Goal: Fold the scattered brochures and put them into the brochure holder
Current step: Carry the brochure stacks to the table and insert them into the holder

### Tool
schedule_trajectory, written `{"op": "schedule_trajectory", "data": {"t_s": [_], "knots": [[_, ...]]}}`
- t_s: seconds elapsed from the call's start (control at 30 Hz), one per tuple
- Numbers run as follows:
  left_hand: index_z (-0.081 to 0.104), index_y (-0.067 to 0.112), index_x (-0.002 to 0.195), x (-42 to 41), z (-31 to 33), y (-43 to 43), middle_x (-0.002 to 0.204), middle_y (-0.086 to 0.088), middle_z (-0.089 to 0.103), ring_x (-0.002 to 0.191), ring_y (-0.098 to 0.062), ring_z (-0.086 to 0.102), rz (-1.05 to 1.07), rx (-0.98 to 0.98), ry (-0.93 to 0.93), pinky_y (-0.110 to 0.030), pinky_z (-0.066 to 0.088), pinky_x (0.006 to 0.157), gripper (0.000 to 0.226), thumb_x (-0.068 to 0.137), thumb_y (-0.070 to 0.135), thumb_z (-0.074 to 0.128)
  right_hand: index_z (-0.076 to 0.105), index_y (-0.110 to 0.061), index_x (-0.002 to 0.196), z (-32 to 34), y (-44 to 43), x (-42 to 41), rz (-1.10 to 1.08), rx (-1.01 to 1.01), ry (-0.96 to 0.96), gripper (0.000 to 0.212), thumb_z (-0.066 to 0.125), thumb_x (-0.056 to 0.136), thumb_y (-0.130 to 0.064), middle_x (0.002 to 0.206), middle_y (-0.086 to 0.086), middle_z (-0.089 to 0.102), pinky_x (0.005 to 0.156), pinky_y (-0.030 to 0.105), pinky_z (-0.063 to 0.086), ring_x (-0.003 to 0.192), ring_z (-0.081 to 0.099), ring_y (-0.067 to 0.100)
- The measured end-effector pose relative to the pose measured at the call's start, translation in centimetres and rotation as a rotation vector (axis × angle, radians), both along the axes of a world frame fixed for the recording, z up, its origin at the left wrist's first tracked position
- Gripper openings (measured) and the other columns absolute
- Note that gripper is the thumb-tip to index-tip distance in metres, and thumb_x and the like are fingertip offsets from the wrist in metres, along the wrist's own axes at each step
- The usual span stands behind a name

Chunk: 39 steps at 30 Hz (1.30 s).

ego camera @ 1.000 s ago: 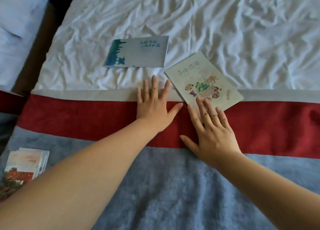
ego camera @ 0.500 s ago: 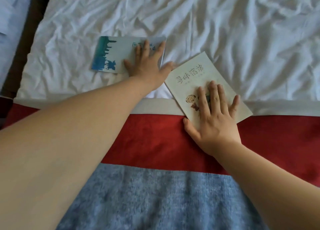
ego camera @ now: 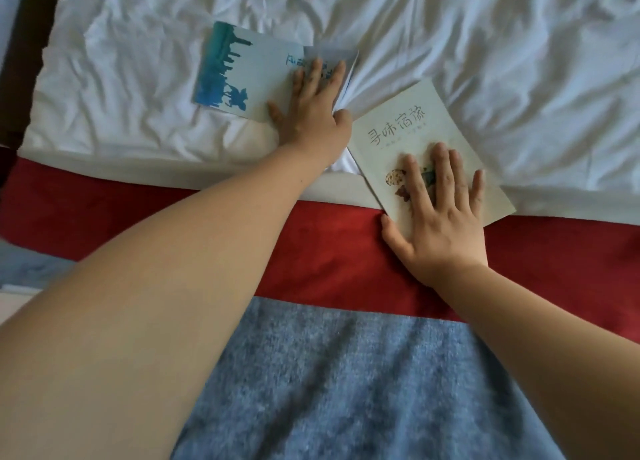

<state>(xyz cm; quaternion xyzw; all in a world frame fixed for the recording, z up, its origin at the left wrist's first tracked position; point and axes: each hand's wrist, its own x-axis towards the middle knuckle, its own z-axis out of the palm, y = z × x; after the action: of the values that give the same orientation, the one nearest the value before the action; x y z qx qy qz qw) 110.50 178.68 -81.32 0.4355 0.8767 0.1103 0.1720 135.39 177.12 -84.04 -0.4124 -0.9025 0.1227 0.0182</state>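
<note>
Hands press flat on two brochures lying on a rumpled white sheet (ego camera: 450,26). The left hand (ego camera: 313,113) lies palm down on the right end of a blue-and-white brochure (ego camera: 242,75), fingers spread and stretched forward, thumb tucked against the brochure's right edge. Just ahead of those fingertips a flap of the same brochure stands lifted off the page beneath, so the paper there is partly open. The hand is not closed around anything; it is wide and flat, bearing down on the paper. The blue silhouette print sits at the far end from the hand, out to its left.

The right hand (ego camera: 440,210) is likewise wide and flat, fingers fanned over the lower half of a pale green brochure (ego camera: 412,123) with printed characters above the fingertips and a small food picture partly under them. Its thumb rests off the paper's near left edge, on a red band of blanket (ego camera: 173,217). This brochure lies tilted, its near corner overlapping the white hem and the red band, while its far corner comes close to the left thumb.

Both brochures sit near each other but apart, a fold of sheet bunched between them. Nearer the person, below both wrists, runs a blue-grey blanket (ego camera: 346,373).
</note>
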Motion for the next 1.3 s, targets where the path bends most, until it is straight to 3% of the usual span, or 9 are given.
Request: {"op": "schedule_trajectory", "data": {"t_s": [0.23, 0.53, 0.8, 1.0, 1.13, 1.3], "knots": [[0.018, 0.042, 0.161, 0.8, 0.7, -3.2, 0.172, 0.011, 0.001, 0.158, -0.017, -0.004, -0.071, -0.015, -0.044, -0.070, -0.003, 0.118, 0.068, 0.098, 0.025, 0.038, 0.000, -0.034, 0.165, 1.2, -2.3, 1.2, 0.000, -0.073, -0.027, 0.090, 0.032, 0.089, -0.071, 0.172, 0.012, -0.004, 0.128, 0.052, 0.001, 0.159, -0.005, 0.028], [0.021, 0.039, 0.161, 4.7, 1.6, -13.8, 0.171, 0.010, 0.007, 0.158, -0.017, 0.001, -0.294, -0.028, 0.021, -0.068, 0.000, 0.121, 0.072, 0.097, 0.011, 0.042, -0.002, -0.033, 0.165, 3.0, -11.9, 5.7, -0.044, -0.160, -0.103, 0.090, 0.027, 0.089, -0.071, 0.172, 0.013, -0.007, 0.128, 0.050, 0.000, 0.159, -0.007, 0.030], [0.032, 0.021, 0.158, 8.2, 1.3, -26.9, 0.168, -0.005, 0.021, 0.157, -0.034, 0.008, -0.352, 0.120, -0.092, -0.055, 0.007, 0.127, 0.074, 0.092, -0.011, 0.043, 0.006, -0.029, 0.166, 3.7, -20.5, 9.7, -0.126, -0.158, -0.122, 0.090, 0.034, 0.088, -0.067, 0.172, 0.014, -0.003, 0.128, 0.050, 0.001, 0.159, -0.003, 0.031], [0.031, 0.017, 0.159, 10.4, 1.3, -34.0, 0.167, -0.007, 0.022, 0.156, -0.039, 0.009, -0.356, 0.121, -0.083, -0.056, 0.010, 0.127, 0.075, 0.091, -0.013, 0.043, 0.007, -0.029, 0.166, 4.4, -26.1, 12.3, -0.174, -0.153, -0.143, 0.090, 0.038, 0.088, -0.065, 0.172, 0.015, -0.001, 0.128, 0.050, 0.002, 0.159, -0.001, 0.032], [0.040, 0.012, 0.155, 10.6, 1.6, -38.6, 0.163, -0.008, 0.030, 0.154, -0.042, 0.017, -0.413, 0.139, -0.090, -0.059, 0.013, 0.125, 0.071, 0.089, -0.015, 0.048, 0.009, -0.027, 0.166, 4.7, -28.9, 13.1, -0.204, -0.152, -0.153, 0.091, 0.038, 0.088, -0.065, 0.172, 0.016, 0.000, 0.128, 0.050, 0.002, 0.159, 0.000, 0.033], [0.058, 0.007, 0.142, 11.4, 2.1, -44.8, 0.153, -0.012, 0.048, 0.147, -0.045, 0.034, -0.517, 0.180, -0.109, -0.066, 0.029, 0.118, 0.069, 0.080, -0.024, 0.057, 0.003, -0.028, 0.165, 4.5, -30.5, 12.9, -0.249, -0.139, -0.165, 0.091, 0.039, 0.089, -0.063, 0.171, 0.015, -0.004, 0.127, 0.052, 0.001, 0.159, -0.003, 0.032]]}}
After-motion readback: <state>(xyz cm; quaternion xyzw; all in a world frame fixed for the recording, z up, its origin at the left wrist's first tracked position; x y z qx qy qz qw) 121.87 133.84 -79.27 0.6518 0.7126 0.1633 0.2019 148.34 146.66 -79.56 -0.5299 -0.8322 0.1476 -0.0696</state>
